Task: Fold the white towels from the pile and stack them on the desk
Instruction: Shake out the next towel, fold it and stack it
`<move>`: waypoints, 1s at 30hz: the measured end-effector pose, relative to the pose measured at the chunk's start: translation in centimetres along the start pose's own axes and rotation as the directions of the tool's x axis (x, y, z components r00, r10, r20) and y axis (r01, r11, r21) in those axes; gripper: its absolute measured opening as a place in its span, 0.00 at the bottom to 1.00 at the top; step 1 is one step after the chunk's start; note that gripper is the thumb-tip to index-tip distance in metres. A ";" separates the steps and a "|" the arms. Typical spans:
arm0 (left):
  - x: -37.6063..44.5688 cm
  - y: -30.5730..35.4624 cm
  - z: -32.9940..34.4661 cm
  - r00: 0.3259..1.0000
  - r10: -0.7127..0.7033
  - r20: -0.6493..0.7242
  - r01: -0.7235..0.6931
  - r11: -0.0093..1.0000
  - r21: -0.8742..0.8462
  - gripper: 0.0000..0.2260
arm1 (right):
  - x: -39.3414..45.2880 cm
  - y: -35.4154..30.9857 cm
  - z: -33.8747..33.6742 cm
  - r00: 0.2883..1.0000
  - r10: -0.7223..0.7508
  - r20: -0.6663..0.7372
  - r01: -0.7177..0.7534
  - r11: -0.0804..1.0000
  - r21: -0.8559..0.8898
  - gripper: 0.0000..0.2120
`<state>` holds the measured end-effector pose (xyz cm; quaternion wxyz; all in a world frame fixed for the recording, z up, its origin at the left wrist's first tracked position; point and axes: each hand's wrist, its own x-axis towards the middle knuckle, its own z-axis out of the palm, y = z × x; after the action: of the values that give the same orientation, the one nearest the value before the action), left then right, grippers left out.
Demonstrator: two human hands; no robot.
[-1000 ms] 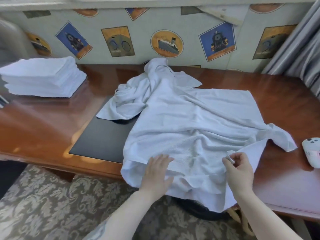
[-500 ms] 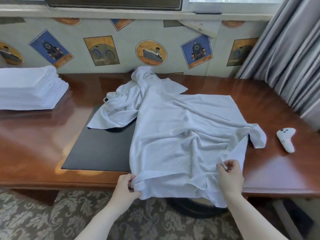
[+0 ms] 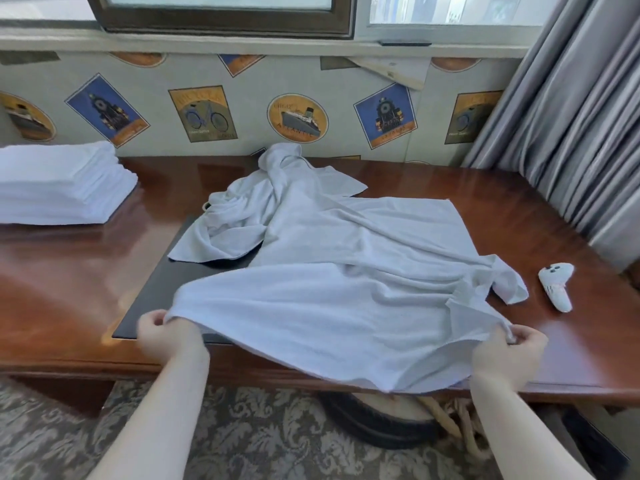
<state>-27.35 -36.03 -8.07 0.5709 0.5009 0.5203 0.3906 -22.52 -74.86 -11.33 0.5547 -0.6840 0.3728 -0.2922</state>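
White terry, the towel [image 3: 346, 299] I hold is spread over the desk [image 3: 519, 216] and the dark mat [image 3: 166, 289], its near edge hanging off the front. My left hand [image 3: 166, 334] has its fingers curled round the near left corner; my right hand [image 3: 512, 351] pinches the near right corner. To do this well I judge I should pull the two corners apart until the near edge runs straight, lift enough to shake out the creases, and free the bunched flap on the right before I fold. Behind it a second crumpled towel [image 3: 242, 220] lies partly under mine, so I must lift mine clear without dragging it. Folded towels [image 3: 59, 185] are stacked at the far left. Around me are patterned wallpaper, a grey curtain [image 3: 554, 133], patterned carpet, and a small white controller [image 3: 557, 285] on the right.
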 end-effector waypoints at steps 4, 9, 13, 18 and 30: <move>-0.8 -1.4 0.0 0.944 -0.315 0.097 0.305 0.947 0.102 0.08 | 4.7 -1.7 -0.3 0.997 0.070 -0.037 -0.067 0.994 0.085 0.06; -4.7 -4.7 -0.2 0.835 -0.402 0.376 0.449 0.893 -0.040 0.16 | 2.7 -0.2 0.3 0.942 -0.071 0.329 0.100 0.992 -0.071 0.04; -5.9 -5.5 -0.5 0.821 -0.434 0.371 0.491 0.868 -0.070 0.18 | 0.7 0.7 0.0 0.778 -0.250 0.576 0.365 0.927 -0.091 0.08; -8.4 -3.5 -0.2 0.880 -0.167 0.444 0.266 0.949 -0.170 0.13 | 0.6 -0.7 0.5 0.672 -0.357 0.649 0.444 0.896 0.034 0.06; -11.4 -1.8 1.2 0.942 0.239 0.235 -0.229 0.971 -0.066 0.07 | -3.5 -3.3 2.2 0.545 -0.470 0.695 0.441 0.865 0.238 0.08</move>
<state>-28.04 -47.61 -7.55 0.5887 0.5919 0.3764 0.4017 -22.05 -70.41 -8.57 0.5730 -0.8050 -0.0770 -0.1331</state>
